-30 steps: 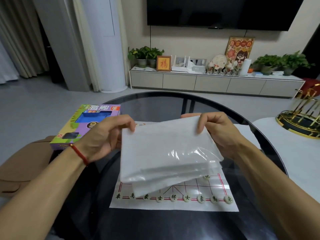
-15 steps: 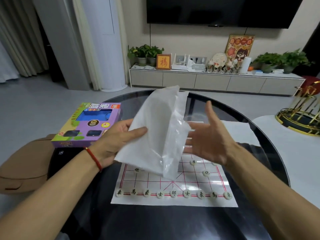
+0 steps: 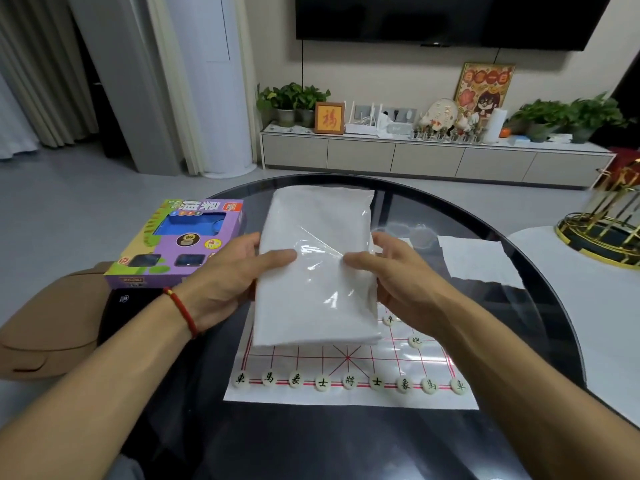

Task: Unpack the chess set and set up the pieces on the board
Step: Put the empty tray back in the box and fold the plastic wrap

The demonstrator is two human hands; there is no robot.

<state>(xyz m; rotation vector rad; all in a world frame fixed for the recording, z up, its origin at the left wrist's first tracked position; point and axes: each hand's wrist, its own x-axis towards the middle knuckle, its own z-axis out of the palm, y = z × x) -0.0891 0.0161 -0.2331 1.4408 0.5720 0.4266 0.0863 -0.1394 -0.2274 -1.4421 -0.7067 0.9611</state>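
Both hands are holding a white folded packet in clear plastic wrap (image 3: 317, 268) above the middle of the dark round glass surface (image 3: 540, 306), tilted so its far end is pointing toward 12 o'clock. The left hand (image 3: 228, 280) is gripping the packet's left edge, thumb lying across the top and fingers curled beneath; a red cord is circling that wrist. The right hand (image 3: 391, 278) is pinching the right edge, thumb on top and fingers tucked under. Beneath the packet, toward 6 o'clock, the paper chess board (image 3: 349, 398) with red grid lines is lying flat on the surface, its far half hidden by the packet. A row of nine round pale chess pieces (image 3: 349, 382) is sitting along the board's nearest line, and two more pieces (image 3: 415, 341) are standing at about 4 o'clock from the packet, partly behind the right wrist. The purple chess set box (image 3: 180, 244) is resting at 10 o'clock, at the surface's left edge. A white paper sheet (image 3: 478, 259) is lying at 2 o'clock.
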